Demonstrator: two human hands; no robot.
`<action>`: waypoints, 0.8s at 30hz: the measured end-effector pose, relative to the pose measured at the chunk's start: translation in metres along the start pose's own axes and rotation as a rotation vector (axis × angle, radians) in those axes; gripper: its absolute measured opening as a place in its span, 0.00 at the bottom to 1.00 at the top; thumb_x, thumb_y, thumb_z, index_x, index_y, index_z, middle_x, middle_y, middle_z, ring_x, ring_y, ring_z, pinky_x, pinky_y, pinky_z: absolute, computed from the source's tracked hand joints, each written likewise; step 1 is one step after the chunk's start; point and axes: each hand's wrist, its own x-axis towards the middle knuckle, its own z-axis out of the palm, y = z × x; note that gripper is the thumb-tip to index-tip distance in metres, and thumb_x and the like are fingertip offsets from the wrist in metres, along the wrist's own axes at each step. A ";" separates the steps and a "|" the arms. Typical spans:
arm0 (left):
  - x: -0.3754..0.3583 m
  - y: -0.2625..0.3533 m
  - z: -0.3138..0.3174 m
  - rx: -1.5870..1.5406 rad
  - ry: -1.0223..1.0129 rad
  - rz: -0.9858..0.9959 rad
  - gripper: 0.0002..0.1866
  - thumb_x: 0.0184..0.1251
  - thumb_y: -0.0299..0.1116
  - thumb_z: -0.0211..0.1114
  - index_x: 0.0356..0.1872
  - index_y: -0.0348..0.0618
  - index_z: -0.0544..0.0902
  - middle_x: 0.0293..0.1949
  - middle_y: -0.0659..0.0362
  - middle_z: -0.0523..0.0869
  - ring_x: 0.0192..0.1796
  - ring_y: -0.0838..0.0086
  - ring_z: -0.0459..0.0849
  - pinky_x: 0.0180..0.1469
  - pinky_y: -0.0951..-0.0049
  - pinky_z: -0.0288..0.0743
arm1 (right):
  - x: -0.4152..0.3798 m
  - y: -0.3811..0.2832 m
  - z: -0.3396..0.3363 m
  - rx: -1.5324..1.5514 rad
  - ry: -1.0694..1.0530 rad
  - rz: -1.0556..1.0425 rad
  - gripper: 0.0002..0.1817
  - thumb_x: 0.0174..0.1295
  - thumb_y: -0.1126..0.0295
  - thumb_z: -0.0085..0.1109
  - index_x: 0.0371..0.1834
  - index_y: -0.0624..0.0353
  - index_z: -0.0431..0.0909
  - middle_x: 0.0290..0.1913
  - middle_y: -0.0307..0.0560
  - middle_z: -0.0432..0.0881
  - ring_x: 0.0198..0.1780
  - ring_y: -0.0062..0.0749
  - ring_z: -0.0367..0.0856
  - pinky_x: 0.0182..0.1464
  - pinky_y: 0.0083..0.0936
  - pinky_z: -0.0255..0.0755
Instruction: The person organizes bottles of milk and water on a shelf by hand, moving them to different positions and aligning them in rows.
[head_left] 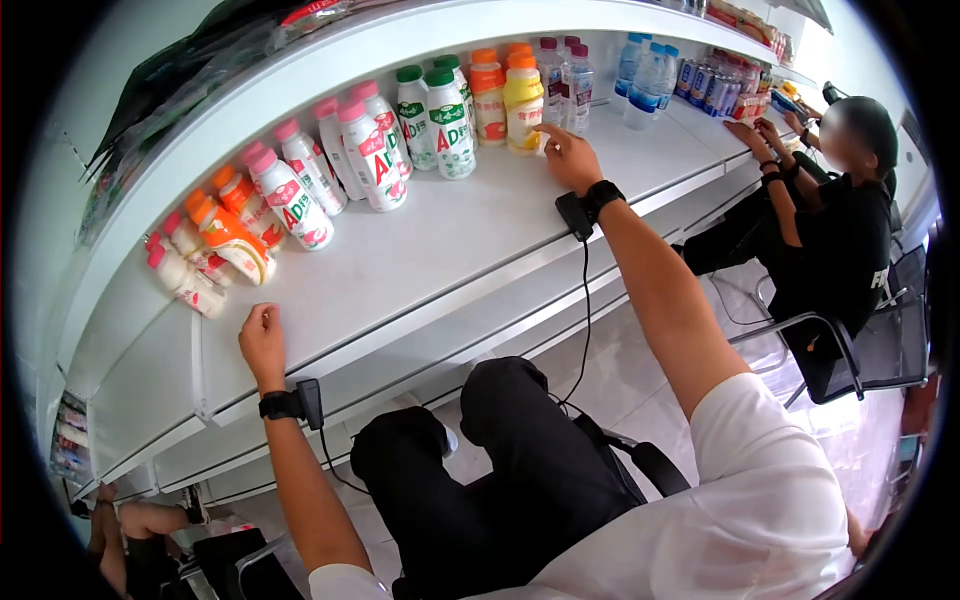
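Note:
My right hand (571, 162) is at the shelf's right part, index finger stretched out to the side of a yellow bottle (523, 112) with an orange cap. Its other fingers bend loosely with nothing between them. Left of that stand bottles with green caps (450, 130), then white AD bottles with pink caps (374, 160). Low on the left, my left hand (263, 345) hovers over the shelf's front edge, fingers curled in and holding nothing visible. The nearest things to it are a small pink-capped bottle (188, 283) and an orange-and-white bottle (232, 240).
Water bottles with blue caps (650, 85) and a group of blue cans (705, 88) stand farther right on the white shelf (400, 265). A person in black (835, 220) sits there at the shelf. Cables hang from both wrist straps. Another person's legs (155, 525) show lower left.

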 end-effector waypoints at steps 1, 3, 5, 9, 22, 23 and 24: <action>0.000 -0.001 0.000 -0.006 0.001 0.009 0.09 0.69 0.34 0.62 0.37 0.40 0.86 0.25 0.53 0.85 0.28 0.67 0.83 0.35 0.68 0.75 | 0.000 0.000 -0.001 -0.002 0.004 -0.008 0.23 0.63 0.74 0.46 0.61 0.42 0.78 0.48 0.53 0.86 0.49 0.53 0.83 0.52 0.43 0.77; -0.001 -0.001 0.001 -0.019 0.002 0.023 0.09 0.68 0.35 0.62 0.37 0.40 0.86 0.26 0.52 0.85 0.28 0.66 0.84 0.36 0.67 0.76 | -0.001 -0.001 -0.001 -0.020 -0.041 0.009 0.26 0.63 0.74 0.46 0.64 0.39 0.76 0.48 0.55 0.85 0.49 0.53 0.83 0.52 0.43 0.77; 0.000 0.002 -0.001 0.071 0.007 0.031 0.10 0.68 0.35 0.62 0.38 0.41 0.86 0.27 0.52 0.86 0.30 0.63 0.85 0.37 0.66 0.76 | -0.001 0.000 -0.004 -0.056 -0.132 0.069 0.30 0.63 0.73 0.45 0.69 0.36 0.73 0.50 0.56 0.84 0.50 0.53 0.83 0.53 0.42 0.77; 0.002 0.004 0.000 0.177 -0.040 0.007 0.11 0.67 0.35 0.62 0.40 0.38 0.86 0.33 0.50 0.88 0.36 0.61 0.87 0.43 0.65 0.78 | -0.011 0.005 0.012 -0.286 -0.149 -0.013 0.34 0.65 0.70 0.48 0.78 0.40 0.62 0.51 0.59 0.80 0.51 0.55 0.79 0.55 0.43 0.75; 0.017 0.025 0.007 0.567 -0.119 -0.067 0.15 0.68 0.43 0.57 0.41 0.43 0.85 0.36 0.48 0.88 0.41 0.48 0.86 0.44 0.55 0.78 | -0.031 -0.040 0.023 -0.445 -0.133 0.190 0.32 0.64 0.51 0.52 0.70 0.54 0.71 0.60 0.47 0.76 0.64 0.45 0.68 0.62 0.41 0.62; 0.031 0.013 0.009 0.545 -0.211 -0.005 0.15 0.68 0.42 0.57 0.41 0.43 0.85 0.37 0.47 0.88 0.41 0.48 0.86 0.44 0.56 0.79 | -0.031 -0.038 0.025 -0.463 -0.108 0.184 0.32 0.63 0.52 0.54 0.69 0.54 0.72 0.59 0.46 0.77 0.63 0.44 0.69 0.62 0.40 0.62; 0.053 -0.011 0.013 0.522 -0.305 0.058 0.15 0.68 0.42 0.58 0.40 0.42 0.84 0.37 0.47 0.88 0.42 0.49 0.86 0.44 0.56 0.79 | -0.030 -0.039 0.025 -0.458 -0.111 0.187 0.32 0.63 0.52 0.54 0.69 0.54 0.72 0.59 0.47 0.77 0.63 0.44 0.69 0.62 0.40 0.62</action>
